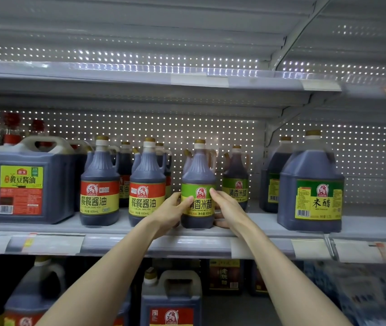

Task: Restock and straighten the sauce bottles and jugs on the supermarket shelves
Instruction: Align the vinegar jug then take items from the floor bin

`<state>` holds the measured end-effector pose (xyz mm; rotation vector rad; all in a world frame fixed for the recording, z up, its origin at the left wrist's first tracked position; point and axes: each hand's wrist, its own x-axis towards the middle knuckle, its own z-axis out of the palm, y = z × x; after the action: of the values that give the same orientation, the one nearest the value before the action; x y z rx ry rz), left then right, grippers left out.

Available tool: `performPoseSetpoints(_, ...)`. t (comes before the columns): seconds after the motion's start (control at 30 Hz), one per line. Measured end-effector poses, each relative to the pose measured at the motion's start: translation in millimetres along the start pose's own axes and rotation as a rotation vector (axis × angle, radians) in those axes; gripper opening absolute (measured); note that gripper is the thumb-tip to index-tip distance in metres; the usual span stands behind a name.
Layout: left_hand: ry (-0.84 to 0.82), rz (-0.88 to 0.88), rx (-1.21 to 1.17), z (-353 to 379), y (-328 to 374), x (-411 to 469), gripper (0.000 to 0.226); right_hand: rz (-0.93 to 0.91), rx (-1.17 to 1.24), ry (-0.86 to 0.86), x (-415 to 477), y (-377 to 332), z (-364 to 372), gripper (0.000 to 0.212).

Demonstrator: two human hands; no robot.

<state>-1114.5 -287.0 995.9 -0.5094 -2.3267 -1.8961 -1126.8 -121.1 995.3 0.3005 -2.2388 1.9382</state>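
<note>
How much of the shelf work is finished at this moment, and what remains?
Done: two red-label bottles stand at the shelf front, labels forward. In hand: the left hand and right hand hold the green-label bottle at the front. Left: the second green-label bottle stands further back, and the rear jug shows its side label.

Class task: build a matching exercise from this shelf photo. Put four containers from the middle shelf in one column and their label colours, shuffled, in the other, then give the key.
Containers
1. square jug, handle on top
2. held bottle, between left hand and right hand
3. neighbour bottle, just left of the left hand
4. round jug, rightmost

Label colours
A. red above yellow
B. dark green above yellow
C. yellow above red
D. light green above yellow

Pairs: 1-C, 2-D, 3-A, 4-B
</note>
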Motion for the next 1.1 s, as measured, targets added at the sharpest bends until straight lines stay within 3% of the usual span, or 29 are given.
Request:
performPoseSetpoints(0.23,0.021,0.010,0.049,2,8,-5,0.039,0.020,0.023,-0.021,-11,-13,0,0.041)
performPoseSetpoints(0.57,0.139,0.162,0.247,-13,53,-58,0.063,-0.265,-0.145,0.025,-62,-58,-10,0.044)
performPoseSetpoints(0.77,0.222,0.268,0.307,-39,73,-126,0.057,-0.395,-0.159,-0.022,-100,-76,25,0.043)
performPoseSetpoints(1.1,0.439,0.318,0.361,-136,82,-237,0.051,-0.475,0.067,-0.168,-145,-116,138,0.030)
